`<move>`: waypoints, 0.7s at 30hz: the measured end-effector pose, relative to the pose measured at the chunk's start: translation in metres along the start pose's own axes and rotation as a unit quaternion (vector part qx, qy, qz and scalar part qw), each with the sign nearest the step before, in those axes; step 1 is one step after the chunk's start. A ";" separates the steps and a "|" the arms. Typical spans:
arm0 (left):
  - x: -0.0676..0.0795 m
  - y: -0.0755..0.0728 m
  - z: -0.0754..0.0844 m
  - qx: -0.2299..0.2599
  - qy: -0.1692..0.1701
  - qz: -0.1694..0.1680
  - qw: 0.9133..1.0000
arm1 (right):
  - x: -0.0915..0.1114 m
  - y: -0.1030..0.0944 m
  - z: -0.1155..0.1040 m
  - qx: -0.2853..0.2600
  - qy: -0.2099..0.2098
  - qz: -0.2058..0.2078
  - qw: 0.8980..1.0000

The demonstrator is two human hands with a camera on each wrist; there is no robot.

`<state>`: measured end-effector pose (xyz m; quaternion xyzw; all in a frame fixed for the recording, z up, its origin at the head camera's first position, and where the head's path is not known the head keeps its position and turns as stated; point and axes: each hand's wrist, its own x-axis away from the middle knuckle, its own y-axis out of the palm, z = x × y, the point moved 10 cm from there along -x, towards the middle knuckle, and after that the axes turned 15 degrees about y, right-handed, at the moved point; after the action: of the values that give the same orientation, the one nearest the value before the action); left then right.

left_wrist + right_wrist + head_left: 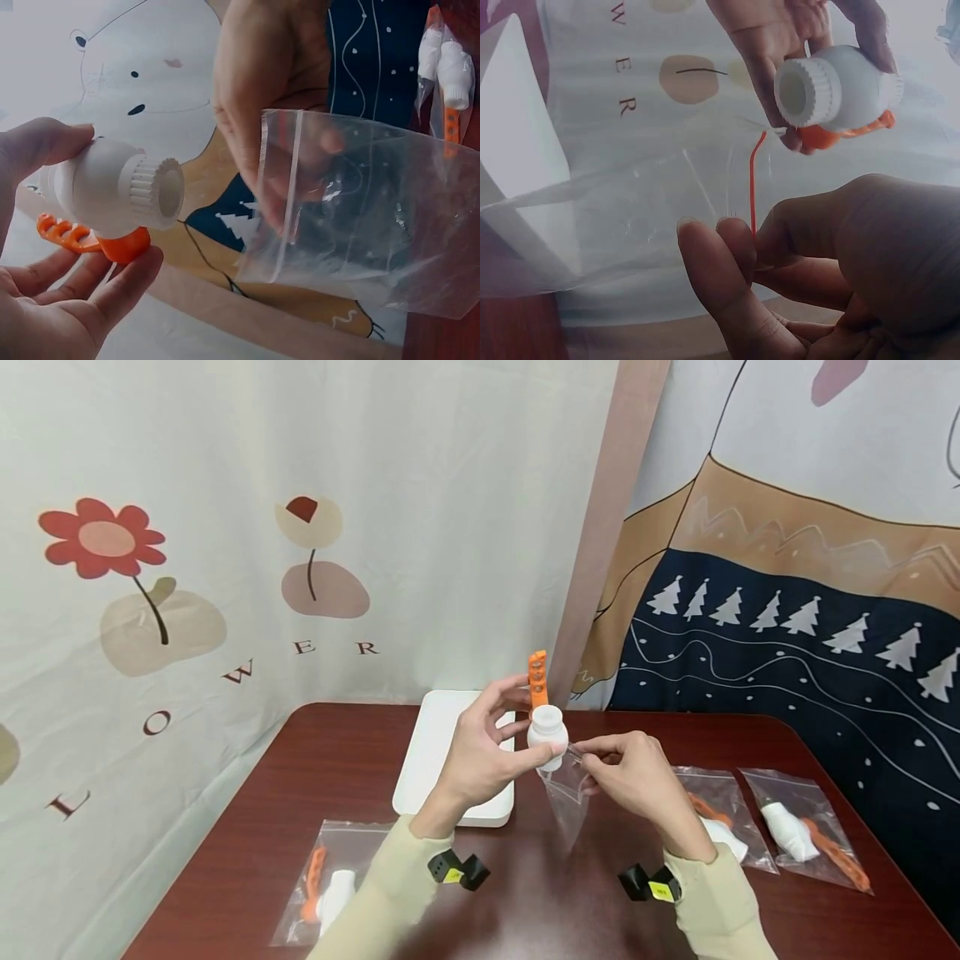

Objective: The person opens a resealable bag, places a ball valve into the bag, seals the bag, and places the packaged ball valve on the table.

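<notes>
My left hand point(478, 756) holds a white, bulb-shaped plastic fitting point(546, 731) with a ridged collar around its open end point(157, 191). Against it, in the same fingers, is an orange plastic strip point(537, 678) with a row of holes. To the right, my right hand point(633, 774) pinches the top edge of a clear zip bag point(360, 214) between thumb and fingers. The bag hangs down close beside the fitting, and its red zip line shows in the right wrist view. Nothing solid shows inside it.
A white flat box-like tray point(427, 760) lies behind the left hand on the dark red table point(255, 827). Zip bags with white and orange parts lie at the front left point(360, 839) and on the right point(806, 802). Printed curtains point(450, 527) hang behind the table.
</notes>
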<state>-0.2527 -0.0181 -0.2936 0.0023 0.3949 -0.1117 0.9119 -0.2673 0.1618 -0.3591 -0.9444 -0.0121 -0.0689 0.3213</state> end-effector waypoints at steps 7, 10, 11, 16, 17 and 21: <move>0.004 0.015 -0.006 0.018 0.008 -0.029 0.999 | 0.000 0.000 0.001 -0.014 0.010 -0.009 1.000; 0.007 0.019 -0.010 0.017 0.004 -0.035 0.999 | 0.000 0.000 0.001 -0.020 0.008 -0.014 1.000; 0.008 0.020 -0.011 0.016 0.003 -0.037 0.999 | 0.000 0.001 0.000 -0.022 0.006 -0.016 1.000; 0.010 0.021 -0.013 0.006 0.005 -0.043 0.999 | 0.002 0.002 -0.001 -0.028 0.000 -0.021 0.999; 0.011 0.021 -0.013 0.004 0.006 -0.044 0.999 | 0.002 0.002 -0.002 -0.027 -0.001 -0.021 0.999; 0.012 0.022 -0.015 -0.018 0.010 -0.052 0.998 | 0.004 0.002 -0.004 -0.025 -0.009 -0.022 0.999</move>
<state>-0.2510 0.0021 -0.3139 -0.0332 0.4059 -0.1520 0.9006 -0.2638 0.1573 -0.3569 -0.9522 -0.0343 -0.0679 0.2959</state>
